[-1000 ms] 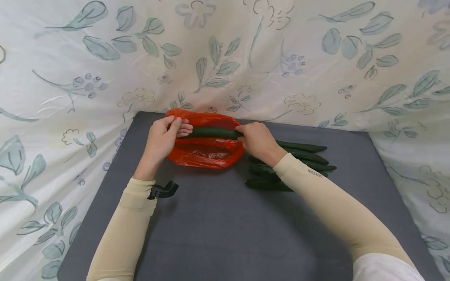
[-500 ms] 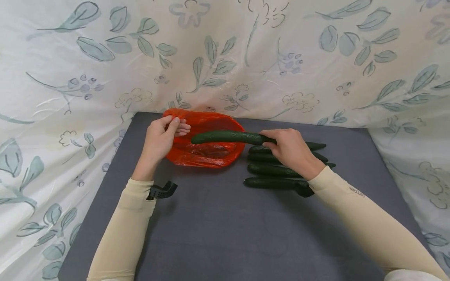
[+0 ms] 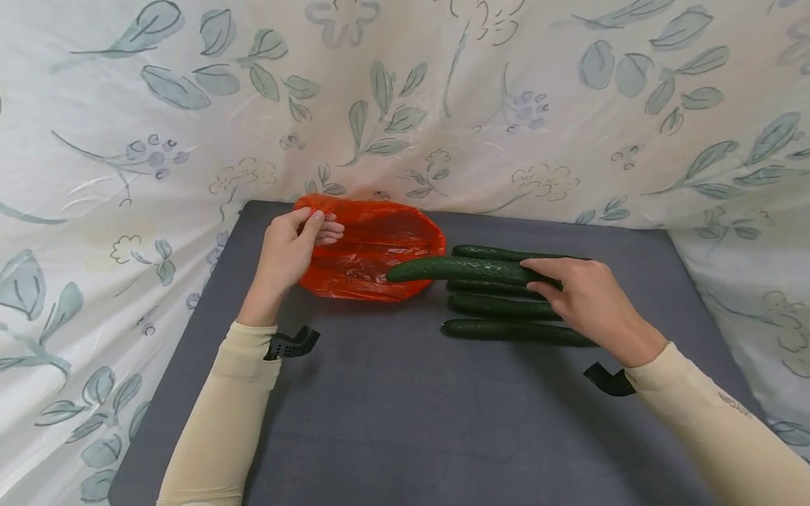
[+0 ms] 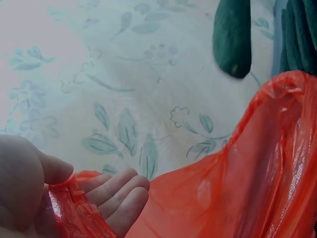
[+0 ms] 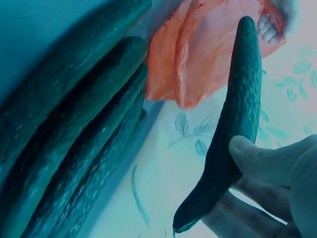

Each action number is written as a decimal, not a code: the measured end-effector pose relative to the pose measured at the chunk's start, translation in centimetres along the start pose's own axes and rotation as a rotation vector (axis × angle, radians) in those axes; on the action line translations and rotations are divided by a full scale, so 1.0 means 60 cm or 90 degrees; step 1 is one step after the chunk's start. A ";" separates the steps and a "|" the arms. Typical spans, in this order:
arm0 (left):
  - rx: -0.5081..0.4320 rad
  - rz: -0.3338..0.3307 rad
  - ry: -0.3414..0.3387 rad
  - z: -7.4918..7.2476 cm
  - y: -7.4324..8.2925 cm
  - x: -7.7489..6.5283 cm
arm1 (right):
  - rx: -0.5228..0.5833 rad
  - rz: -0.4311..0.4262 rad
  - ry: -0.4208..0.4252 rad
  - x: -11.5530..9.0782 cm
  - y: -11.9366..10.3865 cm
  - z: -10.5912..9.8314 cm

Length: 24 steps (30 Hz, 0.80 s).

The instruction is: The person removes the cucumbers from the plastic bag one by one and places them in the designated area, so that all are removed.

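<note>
My left hand (image 3: 287,256) pinches the left rim of a red plastic bag (image 3: 373,228) between thumb and fingers, its mouth spread wide. In the left wrist view the bag's gathered edge (image 4: 79,203) sits under the thumb, with the other fingers loosely extended. My right hand (image 3: 591,302) grips a dark green cucumber (image 3: 455,269) near its right end. Its far tip overlaps the bag's right side in the head view. Below it, several more cucumbers (image 3: 519,330) lie side by side on the table. The right wrist view shows the held cucumber (image 5: 242,94) raised beside that row.
A dark grey table (image 3: 392,407) lies under everything. Behind it and along both sides hangs a pale cloth (image 3: 481,105) with leaf and flower prints. Black wrist mounts (image 3: 294,343) stick out from both forearms.
My right hand has moved right and toward me with the cucumber, drawing it from across the bag's mouth to over the row. The left hand stays at the bag's rim.
</note>
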<state>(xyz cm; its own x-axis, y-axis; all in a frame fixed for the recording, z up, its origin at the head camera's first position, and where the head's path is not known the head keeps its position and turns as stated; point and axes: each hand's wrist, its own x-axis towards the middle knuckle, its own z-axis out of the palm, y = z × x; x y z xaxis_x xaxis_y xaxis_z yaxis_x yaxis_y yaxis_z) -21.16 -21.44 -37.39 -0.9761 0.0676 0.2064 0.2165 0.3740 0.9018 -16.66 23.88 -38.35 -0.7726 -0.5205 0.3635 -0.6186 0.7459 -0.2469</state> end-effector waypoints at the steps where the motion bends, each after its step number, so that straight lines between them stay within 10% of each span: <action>1: -0.002 0.000 0.000 0.001 0.000 0.001 | -0.003 -0.003 0.004 -0.007 0.002 -0.003; 24: -0.013 0.001 0.000 0.003 -0.011 0.007 | -0.027 0.012 0.006 -0.163 0.021 0.000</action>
<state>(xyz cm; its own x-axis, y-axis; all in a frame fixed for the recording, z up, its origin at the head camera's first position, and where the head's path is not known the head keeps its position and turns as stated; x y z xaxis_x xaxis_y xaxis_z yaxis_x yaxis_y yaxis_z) -21.70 -21.48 -37.98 -0.9757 0.0690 0.2081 0.2190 0.3548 0.9089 -9.86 29.93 -42.23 -0.7823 -0.5032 0.3672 -0.5979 0.7719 -0.2159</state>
